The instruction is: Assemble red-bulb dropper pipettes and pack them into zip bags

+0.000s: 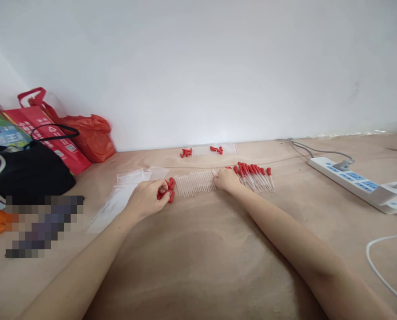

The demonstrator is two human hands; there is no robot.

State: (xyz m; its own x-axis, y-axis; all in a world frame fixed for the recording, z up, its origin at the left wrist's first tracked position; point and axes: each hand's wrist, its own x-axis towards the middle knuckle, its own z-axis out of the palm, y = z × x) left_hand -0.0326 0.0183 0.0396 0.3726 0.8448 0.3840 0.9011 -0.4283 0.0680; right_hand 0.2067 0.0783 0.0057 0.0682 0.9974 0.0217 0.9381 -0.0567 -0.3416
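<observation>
My left hand point(147, 196) is at a small pile of red rubber bulbs point(171, 183), its fingers curled around a bulb at the pile's left side. A row of clear dropper tubes point(195, 183) lies side by side just right of that pile. At the row's right end, my right hand point(227, 179) is closed, with the end of a tube between thumb and finger. Beyond it to the right, several droppers point(253, 175) with red bulbs fitted on their clear tubes lie fanned out. My right hand partly hides the nearest of these.
Clear plastic bags point(113, 202) lie left of my left hand. Near the wall is another bag point(201, 150) with more red bulbs point(186, 153). A white power strip point(351, 180) and white cable point(371, 258) lie right. Red bags point(92, 135) and a black bag point(35, 171) stand left.
</observation>
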